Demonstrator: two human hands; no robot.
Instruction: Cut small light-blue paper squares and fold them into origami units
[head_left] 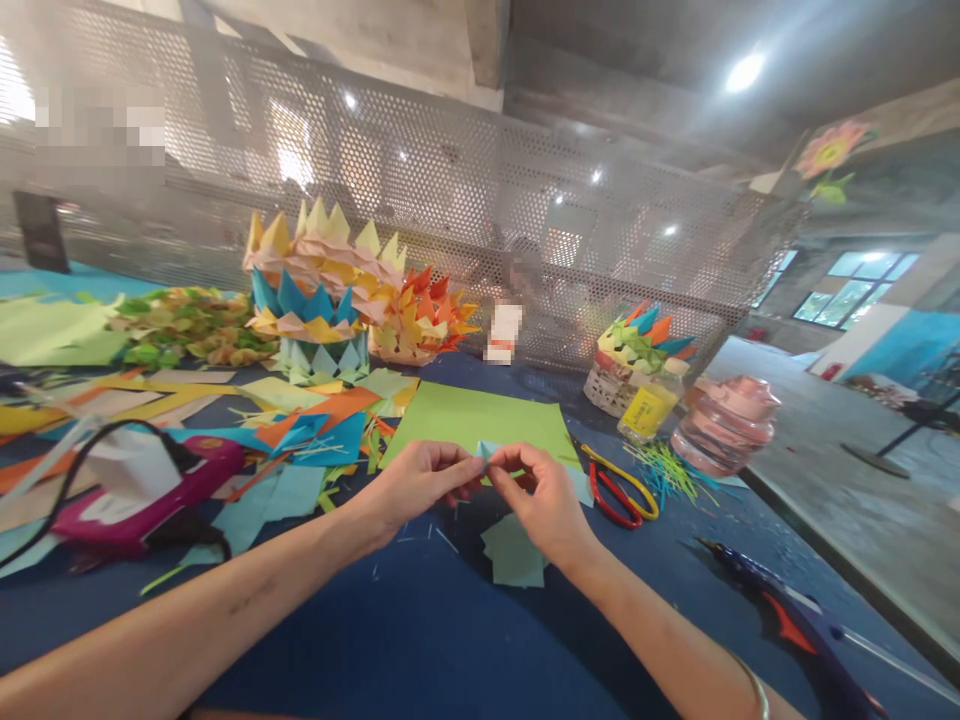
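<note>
Your left hand point(420, 485) and right hand point(544, 505) pinch a matt pale-blue paper piece point(486, 452). Beside it lie a matt green paper sheet point(480, 420) and glossy plastic-handled scissors point(619, 490).

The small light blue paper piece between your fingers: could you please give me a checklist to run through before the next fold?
1. Small paper piece pinched by left hand and right hand: ok.
2. Crease alignment: cannot tell, fingers cover it.
3. Spare pale blue squares lying below the hands: ok.
4. Scissors beside the right hand: ok.
5. Green sheet lying flat behind: ok.
</note>
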